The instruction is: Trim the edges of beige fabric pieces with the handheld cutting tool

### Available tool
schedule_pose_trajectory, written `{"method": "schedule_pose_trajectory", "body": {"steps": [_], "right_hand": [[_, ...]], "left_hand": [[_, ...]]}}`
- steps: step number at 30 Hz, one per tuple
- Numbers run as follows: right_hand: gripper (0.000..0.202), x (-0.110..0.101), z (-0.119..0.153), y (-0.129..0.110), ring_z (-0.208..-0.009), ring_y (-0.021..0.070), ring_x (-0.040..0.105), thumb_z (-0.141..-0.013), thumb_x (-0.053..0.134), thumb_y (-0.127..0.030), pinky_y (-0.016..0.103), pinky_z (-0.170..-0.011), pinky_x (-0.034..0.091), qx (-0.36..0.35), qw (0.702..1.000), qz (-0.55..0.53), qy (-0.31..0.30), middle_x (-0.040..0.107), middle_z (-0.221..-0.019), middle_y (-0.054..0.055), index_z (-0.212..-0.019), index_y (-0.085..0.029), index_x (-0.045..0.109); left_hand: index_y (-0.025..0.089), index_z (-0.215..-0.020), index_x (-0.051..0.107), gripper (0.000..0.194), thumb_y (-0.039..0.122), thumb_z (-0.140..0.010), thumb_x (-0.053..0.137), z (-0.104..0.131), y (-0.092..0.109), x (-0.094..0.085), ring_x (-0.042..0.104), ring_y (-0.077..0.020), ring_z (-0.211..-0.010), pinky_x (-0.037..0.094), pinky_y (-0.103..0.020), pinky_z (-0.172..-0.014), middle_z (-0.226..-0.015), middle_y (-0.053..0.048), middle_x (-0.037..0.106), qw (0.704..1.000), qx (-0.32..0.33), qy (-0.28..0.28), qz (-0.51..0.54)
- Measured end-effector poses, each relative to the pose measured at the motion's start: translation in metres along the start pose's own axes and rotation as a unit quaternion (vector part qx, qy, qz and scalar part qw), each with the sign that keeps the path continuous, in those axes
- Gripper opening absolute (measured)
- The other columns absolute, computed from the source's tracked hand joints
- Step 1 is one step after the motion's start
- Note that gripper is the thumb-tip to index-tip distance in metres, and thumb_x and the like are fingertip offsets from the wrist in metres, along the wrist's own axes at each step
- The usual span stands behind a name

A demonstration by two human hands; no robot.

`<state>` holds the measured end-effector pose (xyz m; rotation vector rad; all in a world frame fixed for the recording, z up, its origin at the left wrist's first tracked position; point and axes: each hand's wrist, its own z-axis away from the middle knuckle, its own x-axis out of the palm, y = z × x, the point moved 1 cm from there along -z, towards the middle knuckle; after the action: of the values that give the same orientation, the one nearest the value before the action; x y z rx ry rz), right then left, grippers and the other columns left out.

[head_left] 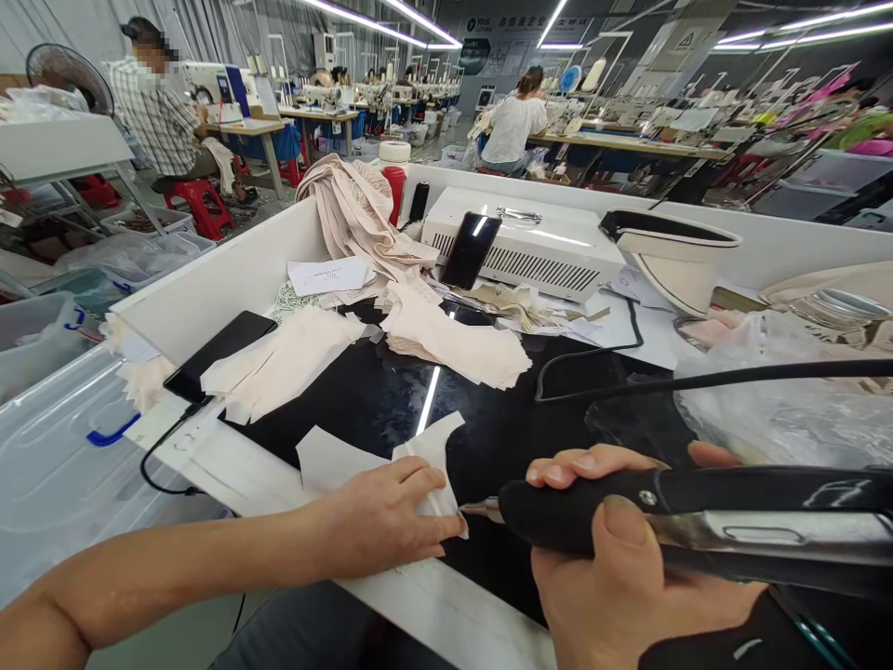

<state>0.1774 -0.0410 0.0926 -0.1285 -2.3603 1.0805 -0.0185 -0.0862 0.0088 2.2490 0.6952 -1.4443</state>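
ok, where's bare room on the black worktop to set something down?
Bare black worktop: between the left fabric stack and the white pieces by the left hand; also between the right fabric stack and the right hand, left of the black cable. Crowded: the back (scraps, phone, white metal box) and the right (plastic bag).

Left hand, forearm bare; dark grey trousers; black right cuff.

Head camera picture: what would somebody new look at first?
Probably the black tool in the right hand, at the lower right, its metal tip pointing towards the white piece under the left hand. Next might come the cream stacks on the black tabletop, and the phone tilted in front of the white box.
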Motion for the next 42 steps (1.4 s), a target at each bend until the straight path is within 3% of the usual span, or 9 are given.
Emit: {"method": "schedule_pose_trajectory", "body": {"steps": [17, 28, 33, 36, 39, 42], "right_hand": [[0.055, 0.000, 0.002, 0.003, -0.054, 0.0190, 0.066, -0.081, 0.108, -0.037, 0.034, -0.051, 0.061, 0.009, 1.000, 0.021, 0.013, 0.075, -0.078, -0.010, -0.126, -0.031, 0.076], [0.057, 0.012, -0.003, 0.010, -0.052, 0.0179, 0.067, -0.077, 0.111, -0.037, 0.031, -0.050, 0.063, 0.015, 1.000, -0.011, 0.018, 0.078, -0.075, -0.011, -0.121, -0.032, 0.076], [0.055, 0.010, 0.000, 0.003, -0.053, 0.0182, 0.068, -0.078, 0.111, -0.034, 0.031, -0.052, 0.063, 0.014, 1.000, 0.004, 0.009, 0.078, -0.076, -0.010, -0.122, -0.031, 0.077], [0.055, 0.006, 0.004, -0.002, -0.053, 0.0193, 0.068, -0.079, 0.110, -0.036, 0.033, -0.051, 0.062, 0.019, 1.000, 0.008, 0.002, 0.078, -0.077, -0.010, -0.123, -0.031, 0.077], [0.054, 0.003, 0.008, -0.005, -0.052, 0.0198, 0.067, -0.080, 0.109, -0.037, 0.034, -0.051, 0.062, 0.011, 1.000, 0.009, 0.001, 0.078, -0.076, -0.011, -0.123, -0.032, 0.078], [0.053, 0.001, 0.009, -0.004, -0.050, 0.0197, 0.066, -0.079, 0.108, -0.035, 0.034, -0.049, 0.062, -0.001, 1.000, 0.003, -0.005, 0.078, -0.074, -0.011, -0.122, -0.031, 0.080]], "left_hand": [[0.025, -0.152, 0.082, 0.040, 0.038, -0.117, 0.096, 0.001, -0.001, 0.004, 0.073, -0.0320, -0.139, 0.065, -0.041, -0.126, -0.148, -0.017, 0.075, 1.000, -0.010, -0.006, 0.021], [0.024, -0.146, 0.083, 0.030, 0.042, -0.122, 0.090, -0.003, -0.001, -0.003, 0.074, -0.0308, -0.140, 0.064, -0.039, -0.124, -0.140, -0.016, 0.077, 1.000, -0.005, 0.023, 0.014], [0.019, -0.148, 0.079, 0.041, 0.044, -0.119, 0.094, -0.003, 0.016, -0.001, 0.075, -0.0317, -0.134, 0.063, -0.040, -0.121, -0.131, -0.016, 0.083, 1.000, -0.009, 0.019, -0.022], [0.015, -0.157, 0.075, 0.054, 0.051, -0.121, 0.091, 0.001, 0.033, -0.007, 0.076, -0.0325, -0.138, 0.059, -0.042, -0.128, -0.136, -0.017, 0.085, 0.999, -0.015, 0.005, -0.043], [0.011, -0.154, 0.077, 0.049, 0.051, -0.127, 0.082, 0.003, 0.038, -0.014, 0.077, -0.0296, -0.137, 0.056, -0.039, -0.133, -0.139, -0.016, 0.086, 0.998, -0.009, 0.008, -0.060], [0.009, -0.142, 0.081, 0.040, 0.047, -0.128, 0.081, 0.002, 0.029, -0.016, 0.080, -0.0272, -0.130, 0.059, -0.037, -0.130, -0.133, -0.014, 0.086, 0.999, 0.003, 0.020, -0.044]]}}
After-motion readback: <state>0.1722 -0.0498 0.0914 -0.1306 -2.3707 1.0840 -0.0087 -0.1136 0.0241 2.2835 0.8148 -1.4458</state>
